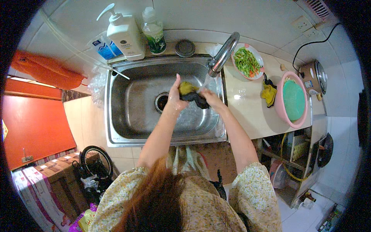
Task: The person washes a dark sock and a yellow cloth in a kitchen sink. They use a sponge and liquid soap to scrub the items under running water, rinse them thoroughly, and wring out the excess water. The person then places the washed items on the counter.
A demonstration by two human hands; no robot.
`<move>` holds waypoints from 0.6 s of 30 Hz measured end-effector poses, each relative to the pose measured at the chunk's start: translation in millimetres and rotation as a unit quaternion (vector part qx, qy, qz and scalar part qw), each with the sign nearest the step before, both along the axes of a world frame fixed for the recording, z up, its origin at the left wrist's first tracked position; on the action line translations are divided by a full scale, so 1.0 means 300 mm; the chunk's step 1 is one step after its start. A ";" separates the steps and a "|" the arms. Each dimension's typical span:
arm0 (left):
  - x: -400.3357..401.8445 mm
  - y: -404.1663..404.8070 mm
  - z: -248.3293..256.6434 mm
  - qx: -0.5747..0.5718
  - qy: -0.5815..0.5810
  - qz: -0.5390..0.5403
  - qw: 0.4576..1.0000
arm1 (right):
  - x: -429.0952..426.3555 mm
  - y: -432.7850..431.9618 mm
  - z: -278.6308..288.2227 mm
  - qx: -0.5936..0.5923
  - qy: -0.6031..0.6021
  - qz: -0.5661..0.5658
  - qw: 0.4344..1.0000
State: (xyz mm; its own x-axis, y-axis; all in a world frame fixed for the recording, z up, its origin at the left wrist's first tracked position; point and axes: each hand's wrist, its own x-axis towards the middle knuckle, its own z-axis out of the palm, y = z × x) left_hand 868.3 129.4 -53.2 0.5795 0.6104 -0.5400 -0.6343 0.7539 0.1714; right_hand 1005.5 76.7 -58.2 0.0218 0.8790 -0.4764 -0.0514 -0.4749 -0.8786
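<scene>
Wet black and yellow cloth [193, 95] stretches between my two hands above the stainless steel sink [136, 132]. My left hand [175, 97] holds its yellow end against the palm, one finger pointing up and water drops on the skin. At the dark end, my right hand [213, 100] grips the fabric, with its fingertips partly hidden. A stream of water [206, 81] runs from the chrome faucet [222, 55] onto the cloth beside my right hand. Below and left of the cloth is the round drain [161, 103].
Behind the sink stand a white pump bottle [126, 39] and a clear-green plastic bottle [155, 37]. The right counter holds a plate of cut green vegetables [247, 62], another yellow and black cloth [268, 93], a pink basin [279, 105] with a green strainer [294, 100], and a cooker [311, 76].
</scene>
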 end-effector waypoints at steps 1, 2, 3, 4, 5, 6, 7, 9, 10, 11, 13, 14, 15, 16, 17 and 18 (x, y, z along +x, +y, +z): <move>-0.003 0.016 -0.018 0.009 0.020 0.001 1.000 | 0.007 -0.023 0.033 -0.067 -0.009 0.061 0.996; -0.008 0.031 -0.037 0.018 0.040 0.003 0.999 | 0.022 -0.039 0.010 0.007 -0.113 0.189 0.976; -0.003 0.036 -0.052 0.026 0.061 0.002 0.998 | 0.027 -0.041 0.031 -0.008 -0.183 0.239 0.954; 0.024 0.037 -0.050 0.011 0.063 0.007 0.998 | 0.070 -0.044 -0.018 0.016 -0.236 0.175 0.956; 0.050 0.029 -0.050 -0.019 0.073 0.006 0.997 | 0.122 -0.050 -0.085 0.039 -0.289 0.110 0.950; 0.059 0.019 -0.066 -0.049 0.087 0.011 0.995 | 0.153 -0.050 -0.127 0.062 -0.159 -0.010 0.985; 0.041 0.011 -0.097 -0.080 0.105 0.025 0.991 | 0.117 -0.044 -0.034 0.021 -0.107 -0.046 0.993; 0.045 -0.006 -0.169 -0.149 0.139 0.054 0.978 | 0.026 -0.046 -0.008 0.178 0.071 -0.169 0.967; 0.043 -0.012 -0.203 -0.156 0.137 0.043 0.977 | -0.035 -0.052 0.028 0.191 0.106 -0.138 0.966; 0.037 -0.014 -0.236 -0.162 0.134 0.032 0.977 | -0.106 -0.060 0.055 0.203 0.140 -0.106 0.963; 0.046 -0.110 -0.192 0.135 0.019 -0.036 0.990 | -0.189 -0.093 0.039 0.324 -0.131 -0.087 0.933; 0.038 -0.098 -0.268 0.142 -0.181 -0.039 0.972 | -0.228 -0.095 0.057 0.354 -0.188 -0.065 0.914; 0.057 -0.098 -0.263 0.179 -0.223 -0.024 0.958 | -0.237 -0.094 0.079 0.380 -0.250 -0.051 0.889; 0.074 -0.104 -0.257 0.211 -0.266 -0.008 0.941 | -0.241 -0.092 0.092 0.404 -0.311 -0.036 0.860; 0.075 -0.142 -0.252 0.278 -0.146 0.036 0.949 | -0.238 -0.076 0.071 0.423 -0.324 -0.055 0.845; 0.116 -0.148 -0.208 0.247 -0.079 0.047 0.965 | -0.196 -0.050 0.029 0.436 -0.346 -0.081 0.827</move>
State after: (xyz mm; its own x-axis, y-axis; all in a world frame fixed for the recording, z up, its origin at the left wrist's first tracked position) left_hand 903.1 85.0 -115.6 0.5604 0.8244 -0.0798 -0.7434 0.5432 0.3903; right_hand 946.8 61.5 -49.5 0.1744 0.8402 0.5134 0.6056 0.3196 -0.7288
